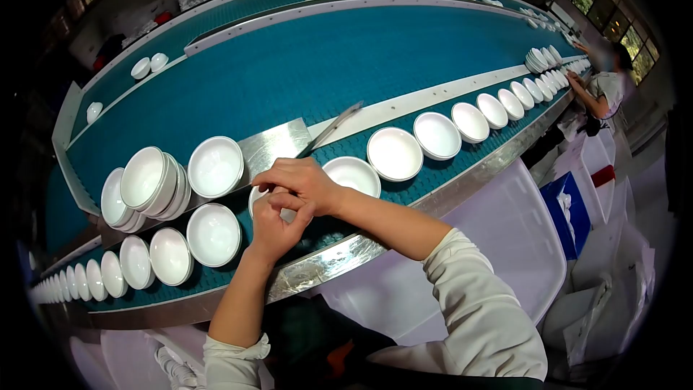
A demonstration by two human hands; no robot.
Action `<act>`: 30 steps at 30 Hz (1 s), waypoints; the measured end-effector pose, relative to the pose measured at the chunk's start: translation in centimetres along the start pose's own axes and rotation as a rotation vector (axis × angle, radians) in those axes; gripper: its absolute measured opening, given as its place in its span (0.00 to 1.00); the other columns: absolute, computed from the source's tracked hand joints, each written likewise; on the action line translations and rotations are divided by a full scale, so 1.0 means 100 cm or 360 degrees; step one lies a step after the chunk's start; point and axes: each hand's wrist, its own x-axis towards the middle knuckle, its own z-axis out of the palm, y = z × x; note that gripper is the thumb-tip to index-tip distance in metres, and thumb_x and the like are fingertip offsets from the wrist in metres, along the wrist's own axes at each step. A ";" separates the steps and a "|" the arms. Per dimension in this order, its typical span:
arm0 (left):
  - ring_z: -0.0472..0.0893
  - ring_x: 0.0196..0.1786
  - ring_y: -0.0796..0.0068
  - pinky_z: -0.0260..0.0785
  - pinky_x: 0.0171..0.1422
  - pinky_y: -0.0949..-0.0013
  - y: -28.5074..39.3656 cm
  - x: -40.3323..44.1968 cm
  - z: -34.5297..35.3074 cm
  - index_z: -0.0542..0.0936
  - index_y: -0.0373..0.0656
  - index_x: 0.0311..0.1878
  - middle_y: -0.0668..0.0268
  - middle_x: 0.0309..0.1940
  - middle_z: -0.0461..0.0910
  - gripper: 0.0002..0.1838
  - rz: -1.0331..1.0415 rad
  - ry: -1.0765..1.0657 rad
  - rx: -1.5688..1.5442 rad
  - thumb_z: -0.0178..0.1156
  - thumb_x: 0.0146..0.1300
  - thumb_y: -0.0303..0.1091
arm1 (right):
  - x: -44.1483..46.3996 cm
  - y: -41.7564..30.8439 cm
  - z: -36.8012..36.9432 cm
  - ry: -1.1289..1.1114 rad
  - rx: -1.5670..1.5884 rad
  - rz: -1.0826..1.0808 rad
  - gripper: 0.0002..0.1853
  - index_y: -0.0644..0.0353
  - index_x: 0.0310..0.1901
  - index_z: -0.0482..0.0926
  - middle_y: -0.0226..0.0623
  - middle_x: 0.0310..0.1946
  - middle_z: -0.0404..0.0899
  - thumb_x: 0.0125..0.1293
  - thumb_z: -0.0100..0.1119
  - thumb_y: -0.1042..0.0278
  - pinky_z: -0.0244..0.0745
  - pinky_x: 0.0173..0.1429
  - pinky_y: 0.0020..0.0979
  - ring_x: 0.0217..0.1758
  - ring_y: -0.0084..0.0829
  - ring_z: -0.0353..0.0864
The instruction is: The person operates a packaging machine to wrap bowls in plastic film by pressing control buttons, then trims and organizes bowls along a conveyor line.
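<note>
My right hand (307, 184) and my left hand (278, 231) meet above the near belt, fingers bent and overlapping. Both are closed; whatever is between the fingertips, if anything, is hidden. Directly behind them is a white bowl (255, 201), mostly covered, and I cannot tell whether they touch it. Just right of my right hand lies another white bowl (352, 175), partly hidden by the wrist. To the left are a single bowl (215, 167) on the metal ledge and a bowl (214, 235) on the near belt. Stacked bowls (144, 179) stand farther left.
Rows of white bowls run along the near belt both ways. A metal plate (278, 149) and a slanted strip (336, 127) sit beyond my hands. The wide green belt (310, 58) lies behind. A co-worker (608, 90) works at right; a blue bin (567, 213) stands below.
</note>
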 end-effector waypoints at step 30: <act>0.77 0.23 0.66 0.67 0.28 0.69 -0.018 0.000 0.001 0.78 0.41 0.22 0.63 0.19 0.77 0.11 0.0035 0.0138 0.0050 0.66 0.50 0.37 | 0.008 0.001 0.000 -0.0123 -0.0086 0.0129 0.22 0.61 0.37 0.78 0.36 0.25 0.78 0.63 0.47 0.47 0.71 0.32 0.30 0.28 0.33 0.77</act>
